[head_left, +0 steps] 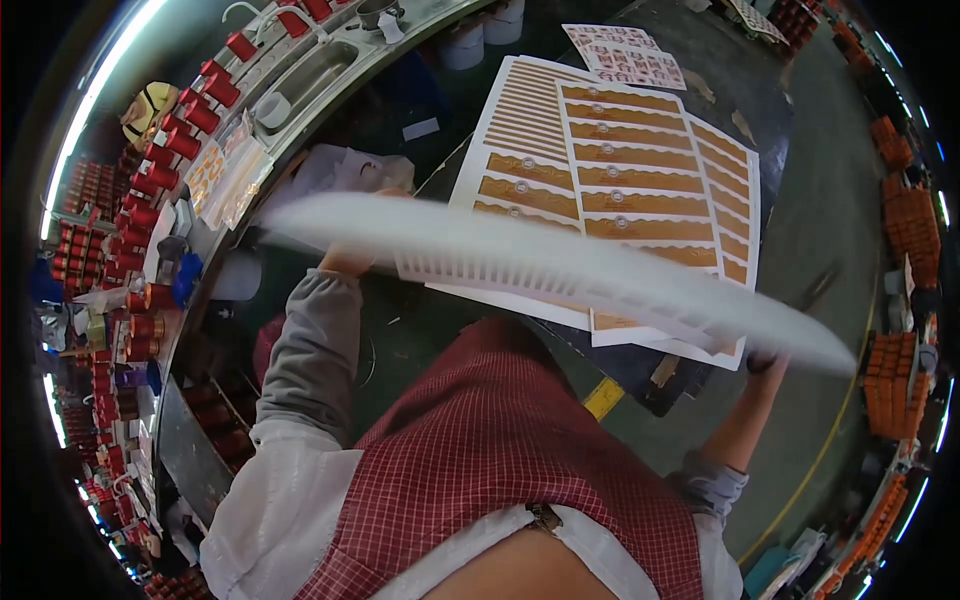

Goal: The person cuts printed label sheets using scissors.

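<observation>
- A large white sheet, smeared by blur and seen almost edge-on, spans the middle of the frame above the bench; a striped pattern shows faintly along its lower side.
- The left hand, at centre left and mostly covered by the sheet, appears to grasp its left end; the right hand, at centre right, seems to grip the opposite end. Exact finger positions are hidden or blurred.
- The wide spacing of the hands probably keeps such broad, limp stock from folding or dragging.
- Beneath it, printed label sheets overlap on the bench, turned at slightly different angles; lying flat and face up probably keeps them uncreased and their printing visible.
- A smaller red-patterned sheet lies at their far edge, upper right of centre, perhaps set there to stay off most of the gold printing.
- The gold-brown labels are long bands with wavy borders, each bearing a small round emblem; any lettering is too small to read. One section has plain narrow stripes instead.
- Red canisters line the upper left beside a steel sink; no wording on them is legible.
</observation>
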Motion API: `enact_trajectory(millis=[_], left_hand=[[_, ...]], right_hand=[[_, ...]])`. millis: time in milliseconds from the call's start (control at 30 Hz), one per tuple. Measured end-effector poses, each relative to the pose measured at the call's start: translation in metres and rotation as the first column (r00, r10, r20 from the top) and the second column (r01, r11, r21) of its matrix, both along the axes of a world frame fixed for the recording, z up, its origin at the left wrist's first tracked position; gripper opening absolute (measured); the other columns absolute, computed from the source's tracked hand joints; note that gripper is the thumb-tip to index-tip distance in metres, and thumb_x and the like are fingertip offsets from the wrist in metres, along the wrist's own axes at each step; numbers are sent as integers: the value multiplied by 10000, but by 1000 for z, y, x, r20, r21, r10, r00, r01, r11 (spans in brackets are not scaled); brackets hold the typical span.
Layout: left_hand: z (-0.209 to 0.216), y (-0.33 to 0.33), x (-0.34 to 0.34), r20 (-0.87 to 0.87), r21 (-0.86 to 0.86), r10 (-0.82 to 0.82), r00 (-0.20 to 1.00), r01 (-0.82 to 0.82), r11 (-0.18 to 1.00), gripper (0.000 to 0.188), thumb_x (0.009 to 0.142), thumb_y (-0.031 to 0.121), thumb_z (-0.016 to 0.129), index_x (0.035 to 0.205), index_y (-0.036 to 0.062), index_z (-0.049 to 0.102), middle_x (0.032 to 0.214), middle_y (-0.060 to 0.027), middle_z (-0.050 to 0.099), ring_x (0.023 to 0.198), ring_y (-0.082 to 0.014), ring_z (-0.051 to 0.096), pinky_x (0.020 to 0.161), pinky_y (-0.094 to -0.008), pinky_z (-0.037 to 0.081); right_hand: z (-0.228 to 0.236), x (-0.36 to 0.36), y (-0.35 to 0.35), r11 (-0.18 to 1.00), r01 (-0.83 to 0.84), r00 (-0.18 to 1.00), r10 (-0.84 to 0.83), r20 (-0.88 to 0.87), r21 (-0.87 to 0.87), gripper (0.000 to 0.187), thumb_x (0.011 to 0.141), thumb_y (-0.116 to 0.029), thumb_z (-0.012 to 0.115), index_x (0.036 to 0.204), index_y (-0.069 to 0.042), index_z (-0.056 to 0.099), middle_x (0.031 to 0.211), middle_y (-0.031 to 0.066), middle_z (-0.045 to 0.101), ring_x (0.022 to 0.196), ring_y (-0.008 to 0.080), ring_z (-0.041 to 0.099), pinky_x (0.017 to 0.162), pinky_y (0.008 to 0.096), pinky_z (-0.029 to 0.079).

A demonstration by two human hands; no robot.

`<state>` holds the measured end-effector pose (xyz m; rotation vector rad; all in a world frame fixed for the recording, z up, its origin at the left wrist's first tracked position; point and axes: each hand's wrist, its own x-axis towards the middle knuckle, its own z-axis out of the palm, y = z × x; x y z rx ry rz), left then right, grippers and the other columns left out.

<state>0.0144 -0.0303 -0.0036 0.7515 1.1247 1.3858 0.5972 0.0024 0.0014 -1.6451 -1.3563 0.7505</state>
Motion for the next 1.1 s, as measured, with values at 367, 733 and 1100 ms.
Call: enact_trajectory(millis=[367, 733, 1100], left_hand=[[-88, 38, 22, -98, -402, -245, 965, 187, 897, 364, 736, 11, 524, 1099, -6, 522, 998, -91, 598, 887, -185, 579, 843, -309, 432], [-66, 27, 30, 73, -441, -159, 985, 175, 880, 392, 800, 187, 595, 1132, 10, 484, 1027, -101, 566, 916, -184, 570, 844, -324, 436], [-76, 26, 24, 17, -426, -300, 954, 278, 861, 397, 808, 207, 631, 1143, 29, 513, 1025, -68, 604, 853, -149, 607, 781, -306, 483]], right_hand=[[-103, 13, 67, 885, 23, 999, -39, -25, -465, 415, 756, 31, 538, 1159, -41, 467, 962, 70, 531, 816, 140, 528, 683, 304, 470], [-73, -15, 62, 929, -27, 996, 56, 69, -369, 290, 754, -41, 589, 1025, -6, 489, 816, 80, 541, 697, 166, 507, 629, 313, 438], [-68, -20, 59, 933, -14, 995, 48, 86, -360, 219, 776, -66, 581, 963, -19, 478, 778, 66, 503, 638, 141, 471, 554, 296, 425]])
